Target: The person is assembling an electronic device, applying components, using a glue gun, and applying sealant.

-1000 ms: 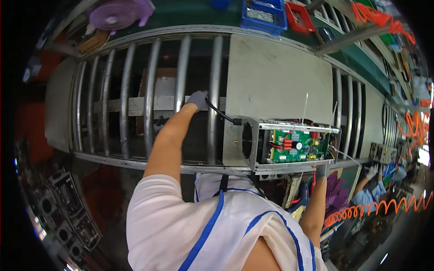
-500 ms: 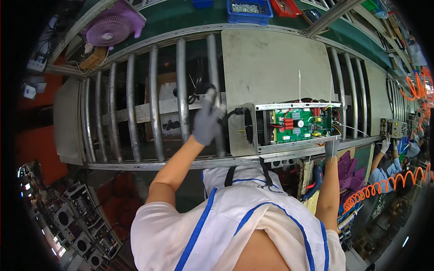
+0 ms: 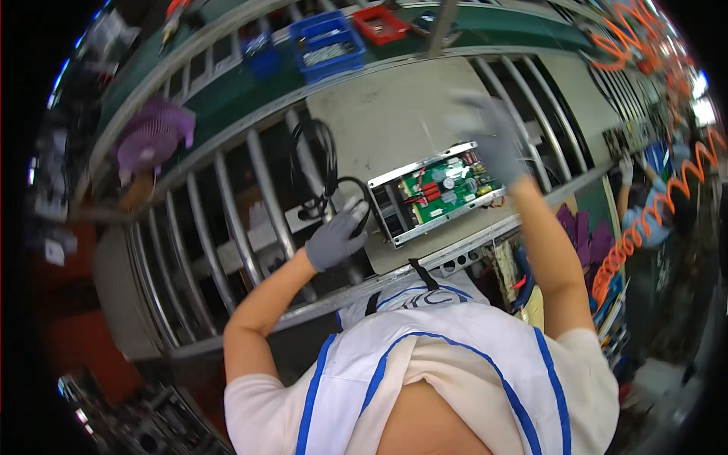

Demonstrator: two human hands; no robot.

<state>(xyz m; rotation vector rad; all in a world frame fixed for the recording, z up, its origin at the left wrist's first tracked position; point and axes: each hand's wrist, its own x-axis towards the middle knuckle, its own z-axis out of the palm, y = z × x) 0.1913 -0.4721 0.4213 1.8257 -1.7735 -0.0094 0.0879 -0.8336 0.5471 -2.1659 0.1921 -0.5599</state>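
An open metal chassis (image 3: 436, 233) with a green circuit board (image 3: 457, 206) lies in front of me on a grey board (image 3: 371, 114). Red parts and wires show on the circuit board. My left hand (image 3: 337, 241), in a grey glove, is closed around a black cable (image 3: 362, 199) beside the chassis's left end. The coiled black cable bundle (image 3: 324, 155) loops up over the rollers, just beyond that hand. Over the chassis's right end is my right hand (image 3: 493, 136), also gloved in grey. Motion smears its fingers, so whether it holds anything cannot be told.
Metal rollers (image 3: 227, 220) run along the conveyor at left. Blue bins (image 3: 326, 49) with small metal parts and a red tray (image 3: 379, 24) stand beyond it. A purple fan (image 3: 155, 136) is at far left. Orange coiled hoses (image 3: 644, 220) hang at right, near a co-worker (image 3: 644, 205).
My left hand has taken hold of the black cable, whose coil now shows over the rollers. My right hand has moved from the chassis's near right corner over its right end. The view has turned.
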